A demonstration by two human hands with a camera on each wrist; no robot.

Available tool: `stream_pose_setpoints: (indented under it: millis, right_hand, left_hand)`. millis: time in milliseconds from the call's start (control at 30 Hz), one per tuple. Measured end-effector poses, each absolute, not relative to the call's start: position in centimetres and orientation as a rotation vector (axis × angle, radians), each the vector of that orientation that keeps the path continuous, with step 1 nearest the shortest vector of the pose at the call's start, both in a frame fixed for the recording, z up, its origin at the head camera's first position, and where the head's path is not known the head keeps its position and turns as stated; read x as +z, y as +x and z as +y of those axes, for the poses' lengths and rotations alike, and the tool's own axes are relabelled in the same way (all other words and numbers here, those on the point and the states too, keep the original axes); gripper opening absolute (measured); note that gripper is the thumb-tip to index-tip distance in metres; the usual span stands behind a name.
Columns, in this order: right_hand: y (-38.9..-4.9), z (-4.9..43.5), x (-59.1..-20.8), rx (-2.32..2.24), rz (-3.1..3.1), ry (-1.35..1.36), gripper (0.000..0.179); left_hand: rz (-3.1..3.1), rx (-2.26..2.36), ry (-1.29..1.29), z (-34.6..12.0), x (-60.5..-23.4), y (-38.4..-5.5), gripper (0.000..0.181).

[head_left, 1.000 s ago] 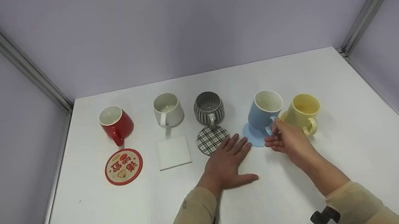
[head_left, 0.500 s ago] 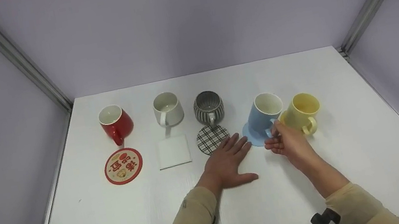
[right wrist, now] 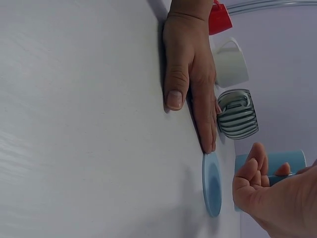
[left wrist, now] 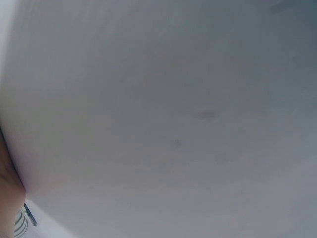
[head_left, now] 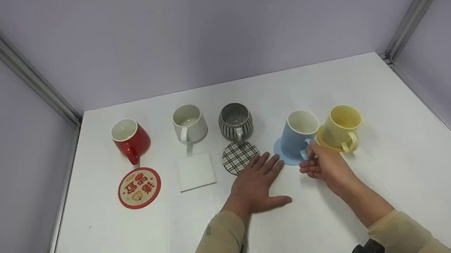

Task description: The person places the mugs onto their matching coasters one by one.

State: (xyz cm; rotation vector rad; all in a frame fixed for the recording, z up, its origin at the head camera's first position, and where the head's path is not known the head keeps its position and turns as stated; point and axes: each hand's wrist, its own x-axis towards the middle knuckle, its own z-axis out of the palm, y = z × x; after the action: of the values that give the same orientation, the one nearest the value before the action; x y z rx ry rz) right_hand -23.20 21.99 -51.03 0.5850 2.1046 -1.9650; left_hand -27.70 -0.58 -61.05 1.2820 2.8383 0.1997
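My right hand pinches the handle of a light blue mug, which stands upright over a round blue coaster. Seen from the right wrist, a gap shows between the mug's base and the coaster. Palm down on the white table, my left hand has its fingers spread and straight. Its fingertips meet the near-left edge of the blue coaster and overlap a round plaid coaster. The left wrist view holds mostly blurred tabletop and a sliver of hand.
A yellow mug stands on a yellow coaster close to my right hand. Behind the plaid coaster is a grey striped mug. Further left are a white mug, a square white coaster, a red mug and a red-rimmed coaster.
The blue mug has come slightly down and toward me in the head view, with my right hand still on its handle. My left hand keeps its place.
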Motion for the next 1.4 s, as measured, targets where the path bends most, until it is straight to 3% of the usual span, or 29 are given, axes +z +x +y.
stream_pose_setpoints:
  millis: [1400]
  right_hand:
    - [-22.82, 21.61, -52.11, -1.919, 2.09, 0.612, 0.042]
  left_hand:
    - [2.848, 0.179, 1.284, -0.47, -61.09, -27.7, 0.107]
